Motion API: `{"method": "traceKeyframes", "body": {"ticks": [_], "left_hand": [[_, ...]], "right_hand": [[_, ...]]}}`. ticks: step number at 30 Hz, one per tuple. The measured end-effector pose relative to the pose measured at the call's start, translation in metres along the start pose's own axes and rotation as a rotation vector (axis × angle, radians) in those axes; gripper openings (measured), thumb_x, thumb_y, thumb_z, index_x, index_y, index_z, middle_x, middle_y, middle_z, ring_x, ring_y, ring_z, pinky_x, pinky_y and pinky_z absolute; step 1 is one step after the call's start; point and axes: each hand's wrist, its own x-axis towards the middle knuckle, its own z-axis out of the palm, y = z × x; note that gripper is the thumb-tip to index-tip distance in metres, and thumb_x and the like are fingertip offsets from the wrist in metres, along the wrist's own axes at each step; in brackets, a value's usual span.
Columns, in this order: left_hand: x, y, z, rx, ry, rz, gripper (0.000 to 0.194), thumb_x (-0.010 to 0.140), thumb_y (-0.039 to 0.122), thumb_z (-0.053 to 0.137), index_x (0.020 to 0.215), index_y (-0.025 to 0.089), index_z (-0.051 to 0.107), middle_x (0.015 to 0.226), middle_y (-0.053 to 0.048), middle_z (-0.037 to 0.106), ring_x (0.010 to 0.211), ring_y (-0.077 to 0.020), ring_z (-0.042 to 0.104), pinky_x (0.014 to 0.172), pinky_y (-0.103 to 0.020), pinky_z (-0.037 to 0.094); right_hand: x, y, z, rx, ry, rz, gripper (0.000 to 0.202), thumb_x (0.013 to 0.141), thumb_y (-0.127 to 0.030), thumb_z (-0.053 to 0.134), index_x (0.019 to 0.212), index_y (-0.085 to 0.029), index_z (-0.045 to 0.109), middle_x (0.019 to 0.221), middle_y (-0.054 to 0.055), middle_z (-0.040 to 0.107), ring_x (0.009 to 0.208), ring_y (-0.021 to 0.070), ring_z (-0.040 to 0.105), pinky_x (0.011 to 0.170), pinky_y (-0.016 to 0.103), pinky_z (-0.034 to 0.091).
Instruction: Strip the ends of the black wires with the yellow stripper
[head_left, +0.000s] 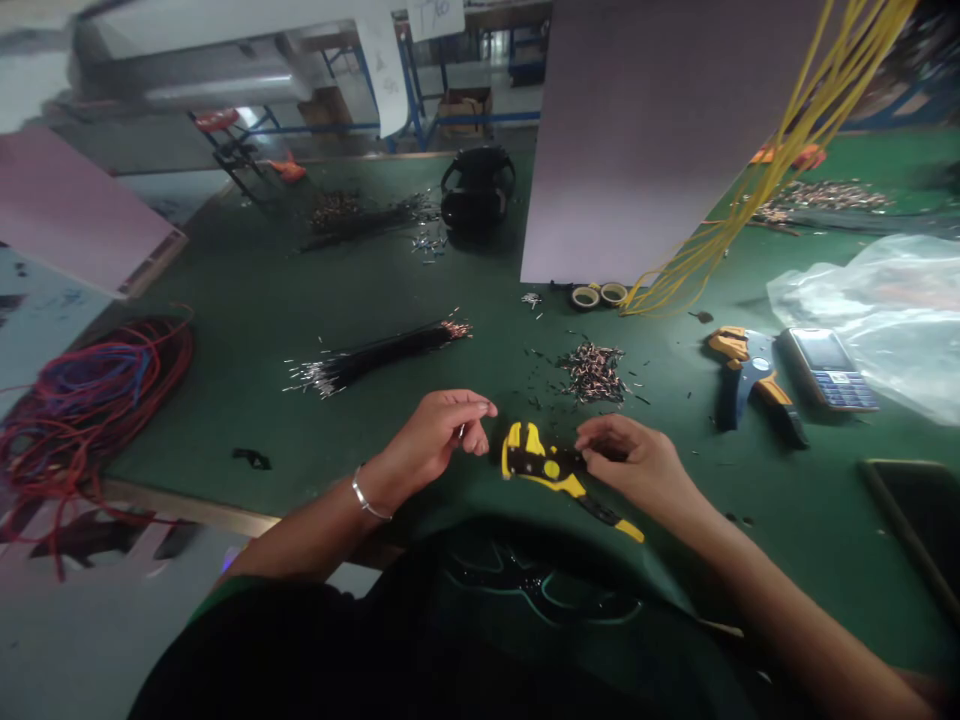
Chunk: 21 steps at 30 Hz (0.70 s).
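Yellow-and-black hand tool (552,469): hard, smooth-looking, on matte green tabletop (390,440), between the hands. Head points left, handles right and toward wearer; long axis slants that way. Left hand (448,432), left of tool: fingers curled, thumb and forefinger tips nearly together; cannot tell if anything is pinched. Right hand (637,455) at tool's right side: fingertips bunched, grip or contact unclear. Beyond tool: loose heap of short coppery, black-sleeved offcuts (594,373). Left beyond it: slender black wire bundle (390,355).
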Motion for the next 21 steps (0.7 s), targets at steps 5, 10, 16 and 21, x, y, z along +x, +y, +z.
{"method": "traceKeyframes", "body": {"ticks": [5,10,16,21], "left_hand": [[0.004,-0.005,0.001,-0.016,0.005,-0.02,0.008,0.077,0.018,0.06,0.073,0.014,0.065,0.037,0.006,0.045,0.042,-0.0097,0.049,0.057,-0.028,0.044],[0.008,-0.008,-0.003,-0.013,0.015,-0.026,0.009,0.078,0.019,0.06,0.075,0.013,0.066,0.039,0.005,0.048,0.044,-0.0094,0.051,0.059,-0.028,0.045],[0.009,-0.005,-0.005,-0.02,0.06,-0.069,0.012,0.075,0.024,0.067,0.078,0.012,0.067,0.059,-0.003,0.067,0.057,-0.0117,0.062,0.065,-0.028,0.05],[0.007,-0.001,-0.003,-0.023,0.066,-0.069,0.01,0.074,0.022,0.066,0.076,0.012,0.065,0.059,-0.004,0.068,0.053,-0.0122,0.062,0.059,-0.028,0.05]], "right_hand": [[-0.005,-0.007,0.006,-0.306,0.038,-0.132,0.021,0.077,-0.033,0.06,0.092,-0.018,0.066,0.085,0.008,0.068,0.074,0.022,0.064,0.071,0.039,0.054],[-0.016,-0.015,0.005,-0.543,-0.164,-0.361,0.049,0.071,-0.038,0.069,0.113,-0.015,0.063,0.112,0.015,0.065,0.102,0.0322,0.059,0.087,0.049,0.051],[-0.016,-0.006,0.01,-0.511,-0.175,-0.395,0.038,0.065,-0.012,0.058,0.101,-0.013,0.067,0.105,0.016,0.062,0.096,0.0295,0.057,0.086,0.044,0.052],[-0.011,-0.008,-0.003,-0.016,-0.101,-0.155,0.033,0.064,-0.023,0.064,0.097,-0.017,0.066,0.102,0.011,0.065,0.089,0.0256,0.063,0.081,0.039,0.053]]}}
